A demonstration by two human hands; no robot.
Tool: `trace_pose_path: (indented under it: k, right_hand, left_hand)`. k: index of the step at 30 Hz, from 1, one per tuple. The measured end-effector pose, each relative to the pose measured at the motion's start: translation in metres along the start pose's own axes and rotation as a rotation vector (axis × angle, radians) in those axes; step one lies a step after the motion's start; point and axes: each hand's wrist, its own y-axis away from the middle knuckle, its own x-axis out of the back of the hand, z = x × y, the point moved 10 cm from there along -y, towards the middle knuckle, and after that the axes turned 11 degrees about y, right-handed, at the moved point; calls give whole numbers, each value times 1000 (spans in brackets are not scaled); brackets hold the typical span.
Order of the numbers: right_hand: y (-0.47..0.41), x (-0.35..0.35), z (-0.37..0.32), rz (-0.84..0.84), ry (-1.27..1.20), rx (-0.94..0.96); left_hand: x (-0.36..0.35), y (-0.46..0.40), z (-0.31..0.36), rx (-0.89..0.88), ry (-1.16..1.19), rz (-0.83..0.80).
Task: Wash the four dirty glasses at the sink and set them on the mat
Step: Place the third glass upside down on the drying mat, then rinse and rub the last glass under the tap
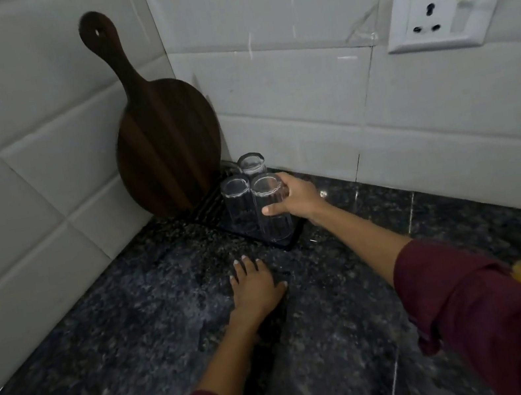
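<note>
A dark ribbed mat lies in the corner of the counter. Three clear ribbed glasses stand upside down on it. The back glass is nearest the wall, the left glass stands in front of it. My right hand is wrapped around the front glass, which rests at the mat's near right corner. My left hand lies flat on the counter in front of the mat, fingers spread, holding nothing. No sink is in view.
A dark round wooden board with a long handle leans against the tiled left wall, just behind the mat. A white wall socket sits on the right wall. The dark speckled granite counter spreads toward me.
</note>
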Motion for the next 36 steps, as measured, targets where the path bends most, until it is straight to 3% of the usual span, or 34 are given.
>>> trace_pose_path:
  k: [3, 6, 10, 14, 18, 22, 26, 28, 31, 36]
  right_hand:
    - [9, -2, 3, -103, -4, -4]
    - [31, 22, 20, -92, -66, -49]
    - [93, 101, 72, 147, -186, -134]
    - [181, 182, 125, 317, -260, -187]
    - [271, 258, 164, 507, -312, -231]
    - [346, 321, 209, 743, -276, -313]
    - [412, 379, 227, 1099, 161, -381]
    - [427, 398, 228, 1196, 304, -365]
    - [415, 419, 244, 1132, 448, -436]
    - [390, 431, 257, 932, 605, -557]
  left_hand:
    - [-2, 5, 20, -45, 31, 22]
    - [-9, 14, 64, -207, 163, 68]
    - [-30, 48, 165, -491, 289, -1]
    - [-72, 76, 256, -665, 335, -115]
    - [-115, 93, 320, -715, 375, -172]
    - [-138, 99, 354, -677, 590, -160]
    - [-154, 89, 361, -567, 772, -83]
    - [-155, 90, 364, -548, 803, -11]
    - [-158, 104, 375, -589, 788, 23]
    - [-174, 144, 400, -674, 746, -60]
